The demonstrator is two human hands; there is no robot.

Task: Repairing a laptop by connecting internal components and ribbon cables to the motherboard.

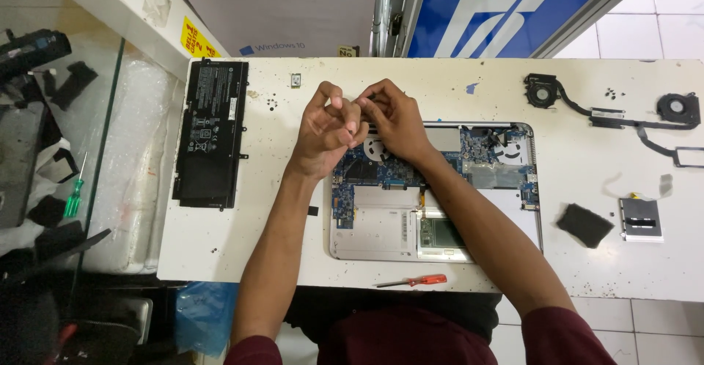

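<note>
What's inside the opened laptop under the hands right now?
Inside the opened laptop: blue circuit board, a silver plate and a bare battery bay. The left hand and right hand meet over its upper left, covering what lies beneath.

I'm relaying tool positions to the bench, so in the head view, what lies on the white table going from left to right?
Black battery pack → left hand → right hand over the opened laptop → black foam pad → silver square part → round fan on the heat pipe.
</note>
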